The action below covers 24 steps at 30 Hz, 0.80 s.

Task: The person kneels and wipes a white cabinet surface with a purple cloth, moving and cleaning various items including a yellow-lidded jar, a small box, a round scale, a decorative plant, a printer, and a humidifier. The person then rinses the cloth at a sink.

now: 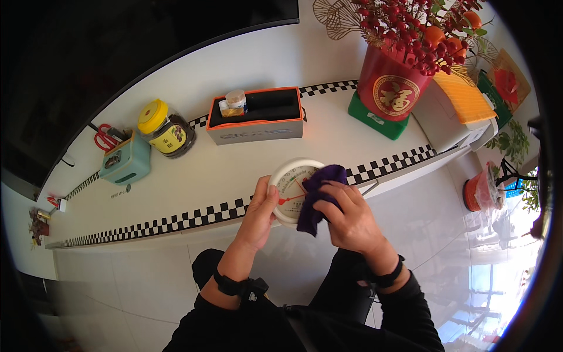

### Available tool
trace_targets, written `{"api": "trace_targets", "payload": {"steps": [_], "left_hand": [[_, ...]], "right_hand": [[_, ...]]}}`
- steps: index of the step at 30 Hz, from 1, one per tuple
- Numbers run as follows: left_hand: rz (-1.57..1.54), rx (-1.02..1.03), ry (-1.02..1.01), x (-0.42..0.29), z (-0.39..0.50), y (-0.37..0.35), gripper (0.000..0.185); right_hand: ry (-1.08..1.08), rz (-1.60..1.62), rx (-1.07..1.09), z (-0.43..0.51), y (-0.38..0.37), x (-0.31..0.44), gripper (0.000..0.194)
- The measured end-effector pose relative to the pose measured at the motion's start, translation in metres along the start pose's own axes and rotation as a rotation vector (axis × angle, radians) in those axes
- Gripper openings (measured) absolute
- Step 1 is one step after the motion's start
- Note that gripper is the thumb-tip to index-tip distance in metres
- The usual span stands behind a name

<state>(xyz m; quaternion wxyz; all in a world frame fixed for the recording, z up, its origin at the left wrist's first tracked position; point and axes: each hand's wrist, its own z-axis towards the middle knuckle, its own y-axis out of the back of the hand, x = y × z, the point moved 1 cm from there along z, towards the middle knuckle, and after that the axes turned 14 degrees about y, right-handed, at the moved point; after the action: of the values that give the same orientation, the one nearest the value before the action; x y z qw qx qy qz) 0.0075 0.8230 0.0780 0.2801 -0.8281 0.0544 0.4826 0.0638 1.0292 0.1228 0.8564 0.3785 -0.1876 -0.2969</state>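
Observation:
A round white dial gauge (292, 193) with red needles, likely a thermometer-hygrometer, is held in front of me near the cabinet's front edge. My left hand (259, 211) grips its left rim, thumb on the front. With my right hand (352, 215) I press a bunched dark purple cloth (313, 204) against the right part of the dial. The cloth hides that side of the face and rim. Beyond the gauge, on the white cabinet top (211, 176), sits an open grey box (259, 134) with an orange rim, holding small containers (235, 103) on black lining.
Left of the box stand a yellow-lidded jar (169, 130) and a teal organizer (127, 160) with red-handled scissors (104, 136). A red pot (391, 83) of artificial berries rests on a green base (378, 119) at right. A television (132, 53) hangs above; a potted plant (484, 189) stands far right.

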Motion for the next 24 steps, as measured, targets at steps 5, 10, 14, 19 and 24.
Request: {"api": "trace_targets", "payload": {"steps": [5, 10, 14, 19, 24], "left_hand": [[-0.043, -0.027, 0.022, -0.002, 0.000, -0.006, 0.039], [-0.089, -0.013, -0.017, -0.007, -0.004, 0.003, 0.036], [0.057, -0.098, -0.010, -0.004, -0.004, 0.011, 0.036], [0.164, -0.164, -0.117, -0.001, -0.007, 0.013, 0.032], [0.476, -0.314, -0.276, 0.003, -0.006, -0.011, 0.043]], "right_hand": [[0.039, 0.254, -0.161, 0.030, -0.023, 0.007, 0.042], [0.245, 0.451, 0.047, 0.029, -0.030, 0.012, 0.028], [0.290, 0.453, 0.176, 0.011, -0.019, 0.012, 0.027], [-0.127, 0.562, -0.045, -0.026, 0.014, -0.017, 0.028], [-0.648, 0.464, -0.551, -0.017, 0.010, -0.008, 0.032]]}}
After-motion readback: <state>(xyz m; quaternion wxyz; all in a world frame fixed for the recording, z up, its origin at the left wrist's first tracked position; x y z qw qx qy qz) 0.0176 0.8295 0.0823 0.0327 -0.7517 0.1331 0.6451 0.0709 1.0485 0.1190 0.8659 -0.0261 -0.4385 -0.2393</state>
